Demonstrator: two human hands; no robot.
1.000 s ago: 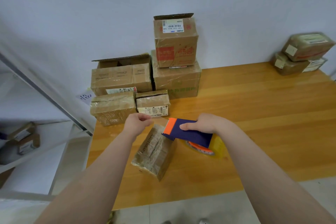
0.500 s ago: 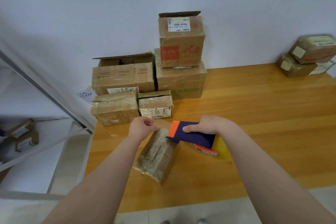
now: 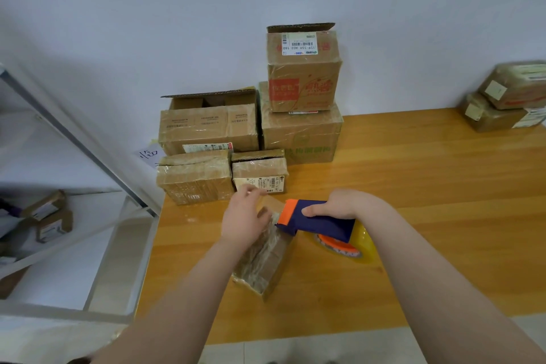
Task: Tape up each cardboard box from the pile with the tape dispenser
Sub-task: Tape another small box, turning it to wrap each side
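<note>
Now mid-taping. Small box on wooden table, near centre, lying askew. Right hand clenched round tape dispenser, mouth at box's far end. Left hand there too, at tape strip; pinching or pressing, cannot tell, blurred. Next, probably: anchor strip, draw dispenser nearward, pin box. Pile waiting far left.

Top box label: 159-159 A03 160.
</note>
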